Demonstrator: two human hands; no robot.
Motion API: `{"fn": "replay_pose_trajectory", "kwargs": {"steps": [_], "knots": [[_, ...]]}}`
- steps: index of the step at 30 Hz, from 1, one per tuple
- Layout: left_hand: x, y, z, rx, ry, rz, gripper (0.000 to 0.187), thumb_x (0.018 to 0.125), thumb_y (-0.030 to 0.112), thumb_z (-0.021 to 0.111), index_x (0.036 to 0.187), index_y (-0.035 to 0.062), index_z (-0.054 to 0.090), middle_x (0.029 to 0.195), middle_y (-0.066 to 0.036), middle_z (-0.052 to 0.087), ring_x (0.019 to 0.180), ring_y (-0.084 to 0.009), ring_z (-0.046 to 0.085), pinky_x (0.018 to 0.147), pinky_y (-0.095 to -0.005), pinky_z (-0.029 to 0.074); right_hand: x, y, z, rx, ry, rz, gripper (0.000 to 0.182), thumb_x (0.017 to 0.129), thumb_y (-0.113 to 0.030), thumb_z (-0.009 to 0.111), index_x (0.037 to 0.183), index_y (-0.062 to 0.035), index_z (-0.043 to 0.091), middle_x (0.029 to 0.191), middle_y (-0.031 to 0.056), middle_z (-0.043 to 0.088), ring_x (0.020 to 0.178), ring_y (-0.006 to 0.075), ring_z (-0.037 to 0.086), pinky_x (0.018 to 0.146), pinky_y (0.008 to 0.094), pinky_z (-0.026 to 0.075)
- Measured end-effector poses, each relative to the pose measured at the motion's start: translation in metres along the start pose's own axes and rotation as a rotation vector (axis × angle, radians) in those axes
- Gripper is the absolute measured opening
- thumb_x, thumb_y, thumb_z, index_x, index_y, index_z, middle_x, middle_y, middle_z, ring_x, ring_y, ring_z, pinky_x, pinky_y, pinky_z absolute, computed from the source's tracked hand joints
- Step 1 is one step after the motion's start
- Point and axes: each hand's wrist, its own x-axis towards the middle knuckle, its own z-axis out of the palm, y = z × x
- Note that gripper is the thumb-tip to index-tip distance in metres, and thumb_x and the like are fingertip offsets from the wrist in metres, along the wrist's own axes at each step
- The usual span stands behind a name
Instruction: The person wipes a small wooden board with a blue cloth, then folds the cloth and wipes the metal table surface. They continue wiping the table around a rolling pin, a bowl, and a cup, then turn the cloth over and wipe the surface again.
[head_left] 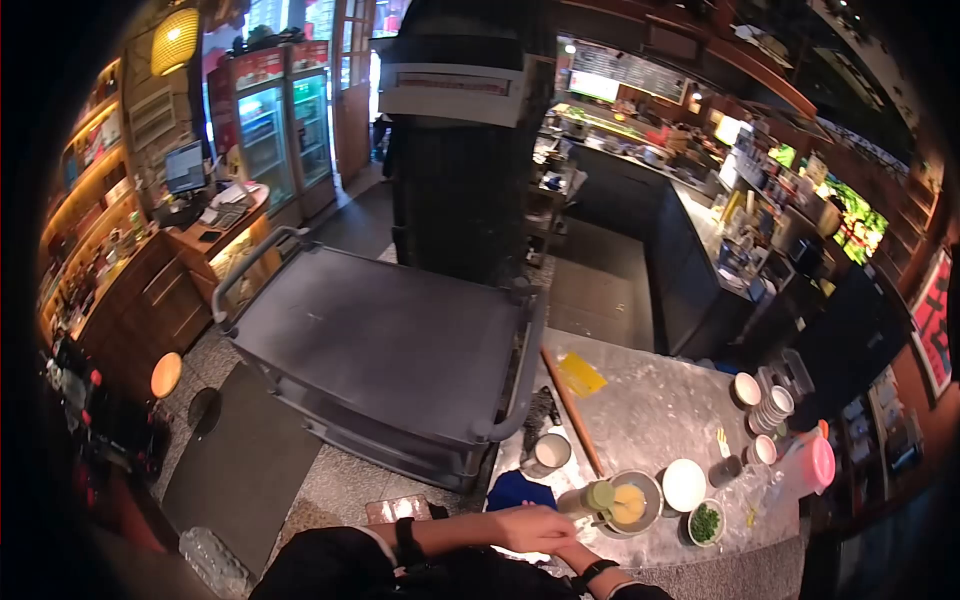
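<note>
My left hand point(528, 526), back upward, reaches across from the left at the table's near edge and overlaps my right hand point(570, 552). The two touch, and most of their fingers are hidden where they meet. No held object shows. Just beyond them stands a jar with a green lid point(598, 497), beside a metal bowl of yellow liquid point(641, 526) that looks like beaten egg. A dark blue cloth point(518, 490) lies behind my left hand. To the right are a white bowl point(684, 484) and a bowl of chopped greens point(705, 522).
A long wooden stick point(572, 412), a yellow card point(581, 375) and a mug point(548, 455) rest on the table point(660, 410). Stacked bowls point(772, 406) and a pink pitcher point(818, 462) stand right. A grey cart point(370, 340) adjoins at left; a dark pillar point(455, 190) rises behind it.
</note>
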Motion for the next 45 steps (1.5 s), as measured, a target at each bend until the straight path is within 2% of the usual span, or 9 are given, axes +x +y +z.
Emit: {"fn": "replay_pose_trajectory", "kwargs": {"steps": [3,7,11,13,15,18,22,37,45], "knots": [[-0.018,-0.11,0.049,0.134,0.05,-0.175,0.022,0.091,0.026,0.054,0.099,0.0064,0.06,0.093,-0.015,0.063,0.085,-0.0337,0.062,0.074,-0.0404,0.049,0.011,-0.077,-0.074,0.087,-0.358,0.386,0.045,0.089,-0.029,0.06,0.128,-0.0074,0.055,0.13,0.0208,0.055,0.128,0.0298,0.048,0.105,0.0396,0.039],[-0.022,-0.171,0.075,0.225,0.25,-0.239,0.015,0.083,0.023,0.058,0.085,0.008,0.06,0.087,-0.014,0.065,0.086,-0.0332,0.064,0.072,-0.0437,0.05,-0.011,-0.08,-0.064,0.407,0.079,0.32,0.03,0.088,-0.027,0.063,0.105,-0.0035,0.068,0.095,0.0144,0.07,0.094,0.0277,0.066,0.085,0.0343,0.051],[-0.01,-0.187,0.082,0.339,0.115,-0.352,0.025,0.083,0.028,0.054,0.089,0.006,0.063,0.088,-0.017,0.067,0.088,-0.0357,0.065,0.075,-0.0453,0.052,-0.005,-0.067,-0.05,0.721,0.219,0.605,0.022,0.089,-0.024,0.06,0.086,-0.003,0.067,0.075,0.0105,0.065,0.069,0.0203,0.064,0.061,0.0291,0.05],[-0.006,-0.174,0.083,0.412,-0.014,-0.579,0.033,0.086,0.035,0.052,0.092,0.0048,0.065,0.09,-0.019,0.068,0.09,-0.037,0.065,0.078,-0.0468,0.052,0.0,-0.059,-0.043,1.516,-0.077,1.026,0.025,0.091,-0.021,0.049,0.076,-0.005,0.061,0.059,0.0049,0.054,0.048,0.0125,0.049,0.041,0.0264,0.037],[-0.006,-0.168,0.091,0.344,-0.015,-0.633,0.041,0.086,0.04,0.051,0.09,0.0031,0.069,0.093,-0.021,0.068,0.09,-0.037,0.066,0.08,-0.0473,0.053,0.01,-0.065,-0.038,1.291,-0.002,1.046,0.029,0.091,-0.023,0.047,0.077,-0.0024,0.061,0.052,0.0079,0.052,0.035,0.0151,0.04,0.033,0.0288,0.029],[-0.005,-0.172,0.095,0.351,-0.209,-0.564,0.025,0.085,0.021,0.052,0.086,0.003,0.069,0.092,-0.02,0.069,0.086,-0.034,0.068,0.074,-0.0448,0.054,0.031,-0.082,-0.051,1.183,0.11,1.15,0.038,0.094,-0.031,0.045,0.079,-0.0001,0.06,0.064,0.0153,0.064,0.049,0.0253,0.064,0.034,0.0315,0.041],[-0.006,-0.14,0.076,0.34,-0.006,-0.809,0.029,0.086,0.016,0.053,0.111,0.0008,0.053,0.097,-0.021,0.068,0.091,-0.0342,0.067,0.074,-0.0461,0.054,0.059,-0.104,-0.075,0.984,0.153,1.233,0.044,0.092,-0.036,0.049,0.075,0.003,0.06,0.065,0.0178,0.065,0.045,0.0259,0.063,0.033,0.032,0.042],[0.005,-0.131,0.109,0.223,-0.335,-0.719,0.032,0.089,0.014,0.045,0.115,-0.003,0.053,0.11,-0.022,0.065,0.101,-0.0336,0.065,0.085,-0.0447,0.051,0.018,-0.112,-0.061,0.863,0.217,1.271,0.035,0.081,-0.026,0.055,0.06,0.0016,0.059,0.052,0.0096,0.056,0.037,0.0182,0.05,0.039,0.0319,0.043],[-0.004,-0.143,0.083,0.206,-0.093,-0.82,0.032,0.091,0.021,0.042,0.111,-0.0016,0.053,0.097,-0.021,0.068,0.091,-0.0353,0.067,0.078,-0.0459,0.053,0.072,-0.089,-0.062,0.951,0.249,1.328,0.038,0.082,-0.024,0.055,0.057,0.0048,0.058,0.05,0.013,0.056,0.036,0.0202,0.051,0.039,0.0345,0.041]]}}
